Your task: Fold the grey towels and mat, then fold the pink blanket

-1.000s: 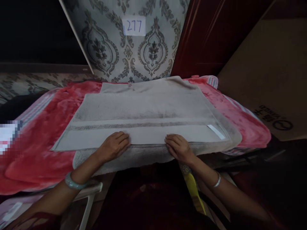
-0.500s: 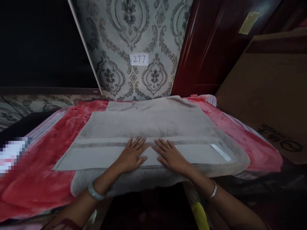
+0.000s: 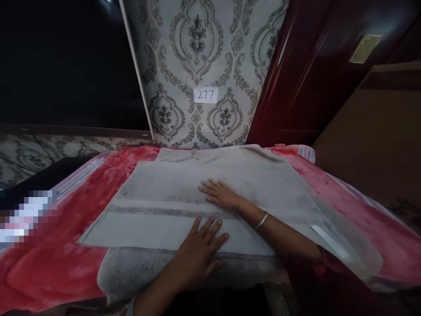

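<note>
A grey towel [image 3: 148, 228] with a darker band lies folded and spread flat in front of me, its near part hanging over the edge. My left hand [image 3: 202, 248] rests on the towel's near smooth border, fingers spread. Farther in, my right hand [image 3: 219, 193] lies flat on the plush middle of the towel with its fingers extended. Neither hand grips anything. A white label strip [image 3: 330, 241] shows near the towel's right side.
Beneath the towel is a red plush blanket [image 3: 75, 224] with striped edges. A dark screen [image 3: 72, 66] stands at the left. Behind are patterned wallpaper [image 3: 197, 57] with a "277" paper [image 3: 205, 95], a dark red door [image 3: 305, 74] and a cardboard box [image 3: 378, 140] at right.
My right hand has moved forward from the near border to the towel's middle. My left hand has come back slightly toward me. The view has shifted a little.
</note>
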Motion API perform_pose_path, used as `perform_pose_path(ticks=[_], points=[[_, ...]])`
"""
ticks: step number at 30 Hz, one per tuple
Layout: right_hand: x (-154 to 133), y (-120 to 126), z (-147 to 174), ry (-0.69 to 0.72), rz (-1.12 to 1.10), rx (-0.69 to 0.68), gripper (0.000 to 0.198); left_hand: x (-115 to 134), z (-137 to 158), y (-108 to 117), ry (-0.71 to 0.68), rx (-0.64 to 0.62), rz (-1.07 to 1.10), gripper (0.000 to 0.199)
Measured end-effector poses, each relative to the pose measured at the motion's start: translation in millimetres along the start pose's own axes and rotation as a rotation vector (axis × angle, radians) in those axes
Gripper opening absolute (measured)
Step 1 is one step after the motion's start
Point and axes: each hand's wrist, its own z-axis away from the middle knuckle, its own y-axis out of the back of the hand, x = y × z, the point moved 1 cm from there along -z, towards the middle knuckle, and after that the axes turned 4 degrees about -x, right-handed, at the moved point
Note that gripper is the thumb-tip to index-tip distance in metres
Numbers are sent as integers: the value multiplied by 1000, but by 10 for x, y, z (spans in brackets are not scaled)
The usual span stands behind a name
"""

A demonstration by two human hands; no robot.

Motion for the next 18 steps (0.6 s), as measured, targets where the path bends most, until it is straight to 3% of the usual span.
perform_pose_path(ticks=[5,9,15,18], points=[[462,98,-472,-157,60,8,60,-21,15,59,7,-48,50,79],[642,143,-706,-270,53,24,62,-13,14,61,16,-63,90,82],[594,239,-735,-335,54,-2,60,20,11,105,13,-77,113,76],[382,299,-710,-363,59,12,59,-54,75,155,-12,-37,116,60]])
